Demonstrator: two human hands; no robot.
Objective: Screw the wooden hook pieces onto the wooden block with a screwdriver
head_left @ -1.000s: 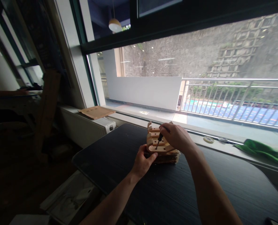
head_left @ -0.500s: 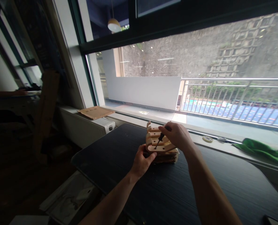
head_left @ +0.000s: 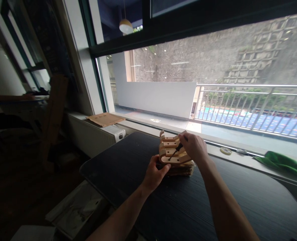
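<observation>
My right hand (head_left: 194,146) is closed round the handle of a dark screwdriver (head_left: 178,147), which slants down to the left. Its tip meets a hole in the nearest hook of a light wooden hook rack (head_left: 173,160). Several curved wooden hooks with dark holes stand in a row on this rack. At the rack's near left corner my left hand (head_left: 155,174) grips it, thumb along the front edge and fingers partly hidden behind. Below the rack lies a brown layered stack (head_left: 182,170), perhaps cardboard, on the dark table (head_left: 128,157).
On the window sill to the right are a roll of tape (head_left: 225,151) and a green cloth item (head_left: 282,164). A brown envelope (head_left: 105,118) lies on the left sill beside a white heater (head_left: 115,131). Another person's arm (head_left: 11,97) shows at far left.
The screwdriver leans over more, its handle lower and further right, as my right hand has shifted slightly. My left hand keeps its hold on the rack. The whole view has shifted a little.
</observation>
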